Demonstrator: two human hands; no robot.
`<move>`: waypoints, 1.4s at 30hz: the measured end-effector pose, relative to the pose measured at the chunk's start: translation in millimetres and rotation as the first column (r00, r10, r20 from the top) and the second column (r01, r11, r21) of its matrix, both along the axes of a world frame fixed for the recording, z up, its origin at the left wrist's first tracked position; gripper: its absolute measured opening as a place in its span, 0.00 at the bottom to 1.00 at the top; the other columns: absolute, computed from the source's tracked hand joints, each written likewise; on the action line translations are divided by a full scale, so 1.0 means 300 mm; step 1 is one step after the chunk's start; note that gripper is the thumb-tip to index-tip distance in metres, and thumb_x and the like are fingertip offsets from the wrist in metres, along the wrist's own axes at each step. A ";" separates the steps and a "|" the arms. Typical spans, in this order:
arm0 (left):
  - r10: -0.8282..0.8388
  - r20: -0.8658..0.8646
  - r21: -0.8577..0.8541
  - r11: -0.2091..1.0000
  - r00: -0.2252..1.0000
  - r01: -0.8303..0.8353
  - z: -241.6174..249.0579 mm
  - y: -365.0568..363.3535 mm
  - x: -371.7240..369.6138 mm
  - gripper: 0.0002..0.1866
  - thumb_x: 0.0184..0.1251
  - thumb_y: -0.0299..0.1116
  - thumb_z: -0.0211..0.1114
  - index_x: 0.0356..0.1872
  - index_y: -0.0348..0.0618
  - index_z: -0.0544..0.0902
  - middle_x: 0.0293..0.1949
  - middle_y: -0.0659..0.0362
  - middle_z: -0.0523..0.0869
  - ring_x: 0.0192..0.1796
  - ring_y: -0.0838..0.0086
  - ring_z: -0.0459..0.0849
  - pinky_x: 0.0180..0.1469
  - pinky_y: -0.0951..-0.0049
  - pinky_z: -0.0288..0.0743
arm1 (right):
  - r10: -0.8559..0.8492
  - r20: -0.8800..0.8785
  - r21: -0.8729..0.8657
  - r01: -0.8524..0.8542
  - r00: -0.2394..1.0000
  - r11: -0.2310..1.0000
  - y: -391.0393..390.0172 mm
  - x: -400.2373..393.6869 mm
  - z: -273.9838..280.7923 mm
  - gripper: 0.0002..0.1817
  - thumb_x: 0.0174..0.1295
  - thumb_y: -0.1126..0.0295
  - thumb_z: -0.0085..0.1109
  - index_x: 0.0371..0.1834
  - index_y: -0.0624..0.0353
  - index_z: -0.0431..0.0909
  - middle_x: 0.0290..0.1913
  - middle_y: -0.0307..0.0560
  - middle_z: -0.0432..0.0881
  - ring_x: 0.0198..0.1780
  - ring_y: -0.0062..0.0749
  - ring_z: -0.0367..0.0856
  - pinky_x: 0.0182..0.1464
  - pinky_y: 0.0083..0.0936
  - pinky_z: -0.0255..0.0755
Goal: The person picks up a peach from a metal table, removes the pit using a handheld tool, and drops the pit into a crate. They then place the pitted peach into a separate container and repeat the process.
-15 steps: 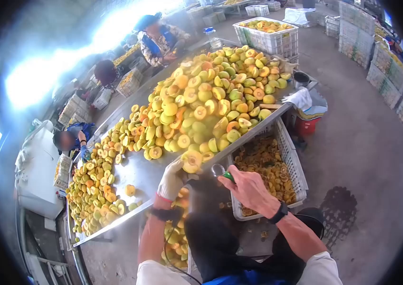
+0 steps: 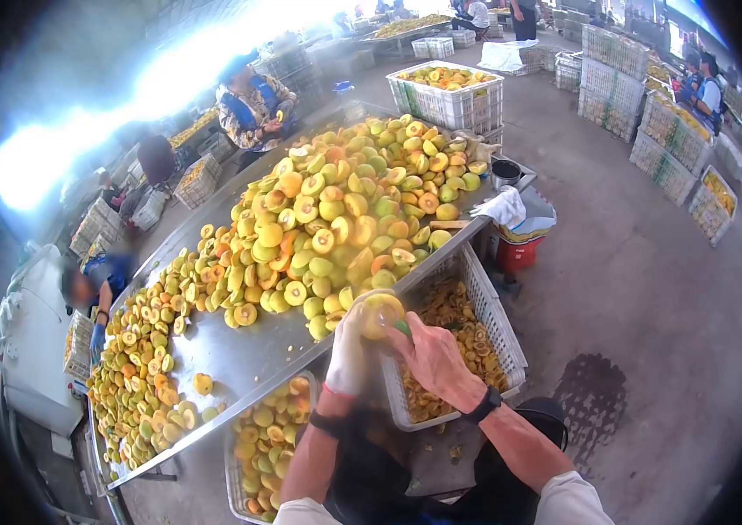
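Right, my left hand [image 2: 350,354], in a pale glove, is curled round a halved yellow peach [image 2: 379,315], held just off the near edge of the metal table [image 2: 257,350]. My bare right hand [image 2: 441,360] is closed on a green-handled tool [image 2: 402,328], right up against the fruit; only a little green shows, and I can't make out its working end. A heap of peach halves [image 2: 318,236] lies beyond on the far side. Below to the right is a plastic crate [image 2: 499,324] of brownish scraps; to the left, a second crate [image 2: 232,472] holds more halves.

I'd judge this half light and fairly firm, but easy to bruise, with juice likely making the cut face slippery. The skin side seems the place to hold: fingers cupped round the back, thumb at the rim, snug without squeezing. The glove should help it grip.
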State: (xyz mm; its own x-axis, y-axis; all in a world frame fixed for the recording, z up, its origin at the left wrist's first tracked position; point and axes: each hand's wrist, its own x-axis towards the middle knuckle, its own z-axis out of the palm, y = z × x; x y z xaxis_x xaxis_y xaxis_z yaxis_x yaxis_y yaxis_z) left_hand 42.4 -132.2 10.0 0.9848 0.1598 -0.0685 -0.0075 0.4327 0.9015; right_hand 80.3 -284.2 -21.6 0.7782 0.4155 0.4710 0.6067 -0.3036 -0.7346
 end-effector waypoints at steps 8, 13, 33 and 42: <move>0.156 0.215 0.289 0.933 0.964 -0.215 -0.051 -0.035 0.047 0.20 0.87 0.42 0.48 0.59 0.37 0.81 0.48 0.61 0.85 0.47 0.80 0.81 0.49 0.77 0.76 | 0.067 -0.206 -0.037 -0.076 0.976 0.996 0.011 0.025 -0.006 0.17 0.77 0.58 0.57 0.51 0.64 0.76 0.30 0.68 0.83 0.34 0.68 0.83 0.34 0.55 0.74; 0.279 0.315 0.456 0.794 0.907 -0.402 -0.069 -0.014 -0.007 0.21 0.86 0.43 0.49 0.47 0.35 0.85 0.42 0.58 0.87 0.40 0.79 0.81 0.40 0.76 0.76 | 0.131 -0.083 -0.058 -0.136 0.988 0.989 0.044 -0.008 -0.037 0.10 0.72 0.72 0.62 0.43 0.69 0.73 0.24 0.68 0.78 0.28 0.67 0.82 0.28 0.48 0.72; 0.161 0.022 0.487 0.860 0.987 -0.151 0.035 -0.007 -0.004 0.16 0.78 0.30 0.52 0.38 0.35 0.88 0.29 0.60 0.87 0.31 0.83 0.81 0.34 0.79 0.75 | 0.365 -0.276 0.133 -0.341 0.889 0.931 0.008 -0.035 -0.007 0.23 0.82 0.58 0.49 0.28 0.62 0.72 0.18 0.45 0.65 0.18 0.29 0.67 0.23 0.34 0.66; 0.046 0.113 0.391 0.916 0.993 -0.087 0.041 -0.030 -0.012 0.20 0.82 0.35 0.51 0.36 0.33 0.88 0.29 0.56 0.88 0.33 0.78 0.85 0.36 0.77 0.78 | 0.452 -0.879 0.412 -0.234 0.150 0.880 -0.017 -0.061 0.011 0.26 0.82 0.50 0.49 0.28 0.58 0.77 0.18 0.34 0.72 0.18 0.24 0.72 0.21 0.25 0.59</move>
